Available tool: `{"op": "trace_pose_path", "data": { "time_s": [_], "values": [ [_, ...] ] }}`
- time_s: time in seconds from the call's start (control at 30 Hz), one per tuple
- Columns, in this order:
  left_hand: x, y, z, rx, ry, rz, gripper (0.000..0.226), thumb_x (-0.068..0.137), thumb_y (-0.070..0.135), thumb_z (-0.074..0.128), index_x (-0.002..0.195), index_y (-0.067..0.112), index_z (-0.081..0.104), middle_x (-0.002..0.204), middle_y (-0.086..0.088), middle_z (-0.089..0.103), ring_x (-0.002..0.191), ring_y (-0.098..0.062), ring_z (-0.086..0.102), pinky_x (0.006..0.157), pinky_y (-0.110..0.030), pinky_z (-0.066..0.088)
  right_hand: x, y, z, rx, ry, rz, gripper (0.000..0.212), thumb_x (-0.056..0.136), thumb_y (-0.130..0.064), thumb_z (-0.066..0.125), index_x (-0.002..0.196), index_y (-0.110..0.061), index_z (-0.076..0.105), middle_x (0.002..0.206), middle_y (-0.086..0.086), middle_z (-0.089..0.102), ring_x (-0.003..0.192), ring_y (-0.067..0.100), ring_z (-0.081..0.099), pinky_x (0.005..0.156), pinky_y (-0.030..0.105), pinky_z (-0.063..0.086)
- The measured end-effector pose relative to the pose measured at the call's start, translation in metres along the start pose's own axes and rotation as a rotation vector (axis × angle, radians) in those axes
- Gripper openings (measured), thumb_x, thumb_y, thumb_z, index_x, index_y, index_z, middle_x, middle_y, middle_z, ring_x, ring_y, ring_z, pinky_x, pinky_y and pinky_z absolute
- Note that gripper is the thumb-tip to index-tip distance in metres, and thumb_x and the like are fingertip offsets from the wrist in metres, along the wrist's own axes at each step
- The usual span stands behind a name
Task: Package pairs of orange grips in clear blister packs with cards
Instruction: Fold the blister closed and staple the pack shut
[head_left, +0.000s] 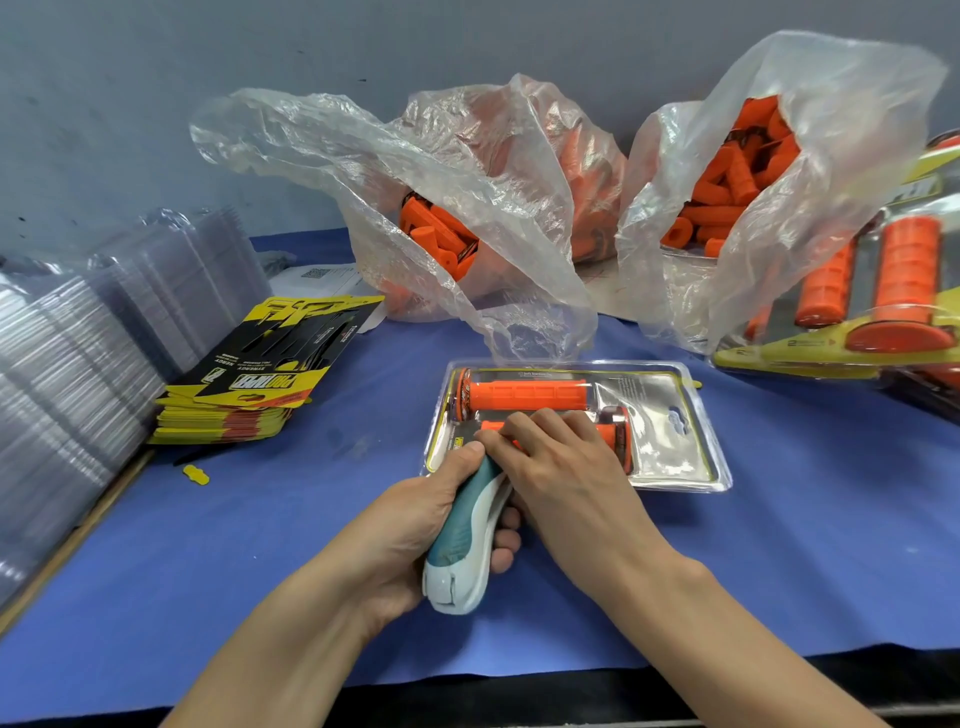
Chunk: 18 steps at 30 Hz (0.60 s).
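A clear blister pack (670, 436) lies flat on the blue table cover, holding a card and two orange grips. The far grip (524, 395) lies fully in view; the near grip (608, 434) is partly hidden under my right hand. My left hand (415, 530) grips a teal and white stapler (462, 540), whose nose sits at the pack's near left edge. My right hand (556, 457) rests on the pack with fingers bent over the near grip, touching the stapler's tip.
Two open plastic bags of loose orange grips stand behind: one (467, 208) at centre, one (753, 171) at right. A stack of yellow-black cards (260, 374) and stacks of empty clear blisters (78, 364) sit left. Finished packs (857, 312) pile up at right.
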<state>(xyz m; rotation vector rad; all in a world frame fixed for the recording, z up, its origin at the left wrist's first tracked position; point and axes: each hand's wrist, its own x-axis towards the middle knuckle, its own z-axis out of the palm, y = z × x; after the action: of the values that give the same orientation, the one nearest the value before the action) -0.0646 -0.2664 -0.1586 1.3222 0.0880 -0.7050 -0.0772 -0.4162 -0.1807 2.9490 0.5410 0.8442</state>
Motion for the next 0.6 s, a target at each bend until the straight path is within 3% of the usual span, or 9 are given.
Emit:
{"op": "trace_pose_path", "data": {
  "time_s": [0.1, 0.2, 0.37, 0.47, 0.6],
  "values": [
    [0.001, 0.001, -0.001, -0.011, -0.032, 0.004, 0.051, 0.095, 0.045, 0.051, 0.094, -0.005, 0.062, 0.077, -0.021, 0.059, 0.053, -0.028, 0.057, 0.048, -0.030, 0.052, 0.000, 0.000, 0.002, -0.005, 0.022, 0.013, 0.038, 0.082, -0.021, 0.043, 0.113, -0.019, 0.064, 0.100, -0.001, 0.061, 0.088, 0.023, 0.059, 0.077, 0.037, 0.049],
    [0.000, 0.006, -0.004, 0.022, -0.090, -0.007, 0.053, 0.096, 0.053, 0.049, 0.098, 0.001, 0.063, 0.078, -0.019, 0.057, 0.057, -0.028, 0.054, 0.051, -0.030, 0.052, 0.000, 0.000, 0.006, -0.017, 0.023, 0.056, 0.052, 0.083, -0.022, 0.045, 0.134, -0.017, 0.054, 0.110, 0.002, 0.059, 0.090, 0.026, 0.056, 0.075, 0.038, 0.046],
    [-0.018, 0.024, -0.051, 0.293, -0.116, -0.149, 0.069, 0.080, 0.067, 0.066, 0.108, 0.003, 0.069, 0.085, -0.020, 0.065, 0.061, -0.027, 0.062, 0.051, -0.030, 0.054, -0.004, 0.004, 0.014, 0.013, 0.042, 0.124, 0.067, 0.080, -0.022, 0.073, 0.143, -0.021, 0.048, 0.107, 0.003, 0.059, 0.087, 0.027, 0.058, 0.073, 0.040, 0.049],
    [-0.031, 0.037, -0.086, 0.485, 0.115, -0.101, 0.076, 0.067, 0.069, 0.073, 0.102, 0.001, 0.068, 0.083, -0.020, 0.071, 0.058, -0.029, 0.065, 0.049, -0.032, 0.055, -0.005, 0.005, 0.013, 0.011, 0.071, 0.104, 0.044, 0.082, -0.018, 0.069, 0.124, -0.023, 0.059, 0.097, 0.001, 0.058, 0.082, 0.027, 0.057, 0.071, 0.041, 0.048],
    [-0.019, 0.035, -0.113, 0.933, 0.714, 0.104, 0.064, 0.071, 0.077, 0.057, 0.099, 0.018, 0.056, 0.073, -0.003, 0.071, 0.064, -0.023, 0.067, 0.055, -0.032, 0.051, -0.007, 0.004, 0.012, 0.009, 0.077, 0.042, 0.015, 0.086, -0.018, 0.067, 0.098, -0.024, 0.061, 0.091, -0.002, 0.056, 0.079, 0.026, 0.053, 0.070, 0.041, 0.045]
  ]
}}
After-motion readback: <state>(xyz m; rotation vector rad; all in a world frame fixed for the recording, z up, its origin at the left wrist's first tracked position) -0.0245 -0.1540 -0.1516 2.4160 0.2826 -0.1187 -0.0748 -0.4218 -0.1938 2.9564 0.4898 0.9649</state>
